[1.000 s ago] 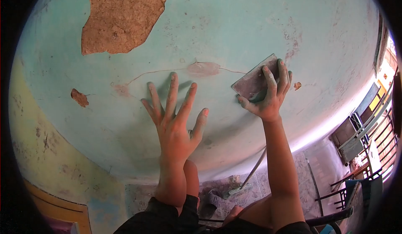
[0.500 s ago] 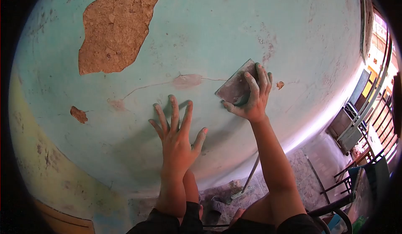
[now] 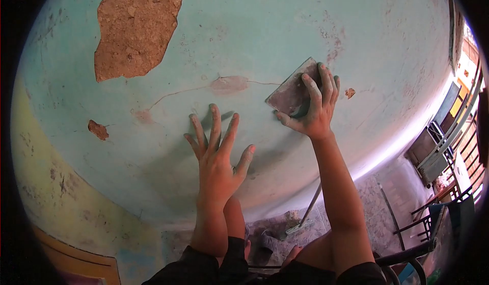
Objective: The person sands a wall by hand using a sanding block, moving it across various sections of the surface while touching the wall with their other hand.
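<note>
A flat, dusty grey-brown rectangular sheet of sandpaper lies against the pale green wall. My right hand is closed on it, with the thumb at its lower edge and the fingers over its right side. To the left, my left hand has its fingers spread, the tips at or close to the wall; it holds nothing. Between and above the hands is a smooth pinkish filled patch on a thin crack that runs to the sandpaper. Pale dust coats the fingers of both hands.
Bare brown plaster shows at upper left, with a smaller chip below it. A pole stands near the wall's foot. At right are a chair and a barred opening; a wooden board is at lower left.
The view has tilted slightly down, so the wall and hands appear higher. Both hands keep nearly the same places on the wall, and the right still holds the sandpaper.
</note>
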Motion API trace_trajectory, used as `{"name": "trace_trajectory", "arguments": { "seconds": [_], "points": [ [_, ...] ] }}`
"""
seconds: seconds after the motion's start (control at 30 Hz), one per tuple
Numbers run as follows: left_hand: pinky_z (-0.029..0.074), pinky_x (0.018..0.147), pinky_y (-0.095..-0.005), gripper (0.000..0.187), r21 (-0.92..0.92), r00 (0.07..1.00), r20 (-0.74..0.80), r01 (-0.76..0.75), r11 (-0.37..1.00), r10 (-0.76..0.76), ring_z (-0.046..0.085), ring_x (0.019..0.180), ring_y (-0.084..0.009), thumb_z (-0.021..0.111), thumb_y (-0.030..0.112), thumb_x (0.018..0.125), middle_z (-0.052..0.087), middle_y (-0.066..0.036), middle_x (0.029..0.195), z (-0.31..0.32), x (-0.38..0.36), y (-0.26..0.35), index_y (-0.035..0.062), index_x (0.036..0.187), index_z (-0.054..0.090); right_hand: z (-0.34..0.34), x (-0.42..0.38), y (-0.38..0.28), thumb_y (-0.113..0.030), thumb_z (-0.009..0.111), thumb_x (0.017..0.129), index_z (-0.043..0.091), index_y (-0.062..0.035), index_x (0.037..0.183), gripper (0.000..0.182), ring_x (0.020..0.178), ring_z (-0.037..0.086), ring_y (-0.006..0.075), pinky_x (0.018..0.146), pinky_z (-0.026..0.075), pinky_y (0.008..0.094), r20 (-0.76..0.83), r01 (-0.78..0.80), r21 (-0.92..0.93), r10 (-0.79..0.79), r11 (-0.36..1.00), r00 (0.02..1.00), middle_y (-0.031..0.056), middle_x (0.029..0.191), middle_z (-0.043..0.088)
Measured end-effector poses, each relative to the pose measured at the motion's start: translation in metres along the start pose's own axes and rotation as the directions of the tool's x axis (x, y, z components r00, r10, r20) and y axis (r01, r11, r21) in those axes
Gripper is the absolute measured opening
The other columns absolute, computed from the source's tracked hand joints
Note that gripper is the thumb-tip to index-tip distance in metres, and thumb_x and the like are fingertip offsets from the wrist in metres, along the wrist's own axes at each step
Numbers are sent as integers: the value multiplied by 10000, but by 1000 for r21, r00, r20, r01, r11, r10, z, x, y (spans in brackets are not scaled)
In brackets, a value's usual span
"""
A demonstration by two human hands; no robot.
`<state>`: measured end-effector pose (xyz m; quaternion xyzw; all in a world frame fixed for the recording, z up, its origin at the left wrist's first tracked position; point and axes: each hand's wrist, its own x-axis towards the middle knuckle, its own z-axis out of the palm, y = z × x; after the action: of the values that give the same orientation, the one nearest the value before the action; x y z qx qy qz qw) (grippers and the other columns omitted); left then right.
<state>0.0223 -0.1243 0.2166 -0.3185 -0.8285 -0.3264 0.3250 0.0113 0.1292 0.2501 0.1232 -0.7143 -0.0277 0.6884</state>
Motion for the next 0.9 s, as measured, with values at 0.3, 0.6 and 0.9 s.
{"name": "trace_trajectory", "arguments": {
  "seconds": [0.3,0.6,0.9],
  "points": [
    [71,1074,-738,640,33,1000,19,-24,999,23,29,1447,-510,631,459,880,175,-161,1601,4,-2,-1,192,1439,469,0,0,-1,-635,802,574,523,-188,1340,930,1306,407,395,1099,226,605,2,-11,-2,11,1000,1000,207,1467,390],
    [69,1060,-749,787,62,987,160,15,998,-25,-14,1432,-542,690,471,831,41,-215,1607,7,-6,9,210,1498,364,1,-1,0,-638,796,582,533,-188,1332,913,1298,417,395,1105,223,595,-7,-12,-13,12,1000,1000,213,1455,409],
    [222,1137,-536,779,-607,989,98,-28,794,110,156,1452,-451,742,280,820,71,-264,1591,-27,-11,14,99,1478,366,1,-1,1,-649,783,586,538,-178,1329,913,1299,417,396,1105,222,594,-8,-12,-13,12,1000,1000,209,1453,417]
  ]
}}
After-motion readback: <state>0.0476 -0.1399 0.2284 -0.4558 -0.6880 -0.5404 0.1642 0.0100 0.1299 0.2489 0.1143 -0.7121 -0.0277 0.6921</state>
